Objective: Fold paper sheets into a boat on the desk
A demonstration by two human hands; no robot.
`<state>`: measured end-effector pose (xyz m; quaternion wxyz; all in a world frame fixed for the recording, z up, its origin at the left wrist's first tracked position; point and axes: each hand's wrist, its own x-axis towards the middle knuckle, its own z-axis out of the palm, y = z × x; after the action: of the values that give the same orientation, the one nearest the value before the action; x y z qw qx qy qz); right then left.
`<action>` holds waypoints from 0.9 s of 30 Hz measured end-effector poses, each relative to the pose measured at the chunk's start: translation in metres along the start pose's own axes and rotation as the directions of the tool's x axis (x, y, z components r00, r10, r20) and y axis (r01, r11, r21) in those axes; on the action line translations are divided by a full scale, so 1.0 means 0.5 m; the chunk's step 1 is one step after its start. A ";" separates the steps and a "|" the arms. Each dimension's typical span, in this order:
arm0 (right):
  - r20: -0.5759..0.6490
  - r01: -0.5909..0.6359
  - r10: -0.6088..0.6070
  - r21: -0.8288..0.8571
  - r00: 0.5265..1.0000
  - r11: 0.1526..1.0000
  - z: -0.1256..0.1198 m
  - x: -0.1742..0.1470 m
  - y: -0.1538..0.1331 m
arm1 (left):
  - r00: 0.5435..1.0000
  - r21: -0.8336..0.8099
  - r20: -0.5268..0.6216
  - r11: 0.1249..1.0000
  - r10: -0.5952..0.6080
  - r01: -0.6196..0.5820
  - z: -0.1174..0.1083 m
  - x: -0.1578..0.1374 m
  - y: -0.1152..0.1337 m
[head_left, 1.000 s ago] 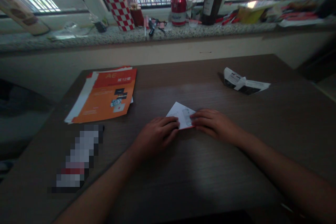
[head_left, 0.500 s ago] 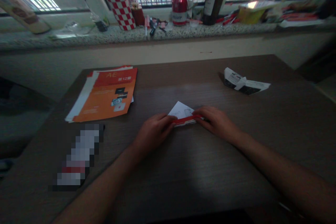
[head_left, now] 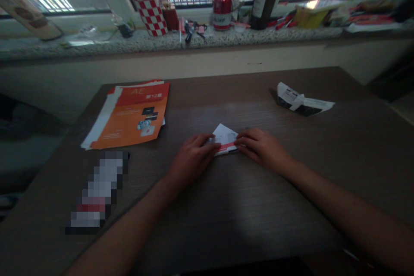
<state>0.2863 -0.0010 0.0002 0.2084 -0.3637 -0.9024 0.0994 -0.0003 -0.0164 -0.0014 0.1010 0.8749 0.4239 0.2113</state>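
A small folded paper (head_left: 225,134) lies at the middle of the table, its white point facing away from me and a red strip along its near edge. My left hand (head_left: 195,154) grips its left end, with thumb and fingers on the fold. At the right end, my right hand (head_left: 261,147) has its fingertips pinched on the paper. Both ends of the paper are partly hidden under my fingers. Further off to the right stands a folded paper piece (head_left: 304,101) with printed sides and a white band across its middle.
Orange printed sheets (head_left: 129,116) lie stacked at the back left of the brown table (head_left: 207,215). Nearer me is a blurred-out oblong object (head_left: 97,192). Beyond the table, a granite windowsill (head_left: 123,45) carries a red can (head_left: 222,8), a checkered carton (head_left: 148,8) and a dark container (head_left: 267,0).
My fingers have shifted on the paper: the left thumb now reaches further over the fold, and the right fingertips sit slightly further left. The red strip looks paler and partly covered.
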 end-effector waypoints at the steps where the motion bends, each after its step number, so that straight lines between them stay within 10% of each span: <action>1: 0.010 -0.001 0.001 -0.007 1.000 1.000 -0.001 -0.001 -0.002 | 1.000 -0.001 0.011 1.000 0.008 -0.008 0.000 -0.001 -0.001; 18: 0.077 0.010 0.006 -0.203 0.997 0.979 -0.010 -0.021 0.010 | 0.926 -0.010 0.294 0.970 0.236 -0.244 -0.042 -0.008 0.030; 27: 0.056 0.070 -0.063 -0.116 0.996 0.991 -0.018 -0.020 0.010 | 0.936 0.058 0.319 0.982 0.151 -0.179 -0.029 -0.018 0.062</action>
<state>0.2999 -0.0042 0.0036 0.1661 -0.3424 -0.9235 0.0482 0.0099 -0.0427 0.0199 0.1108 0.9333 0.3363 0.0592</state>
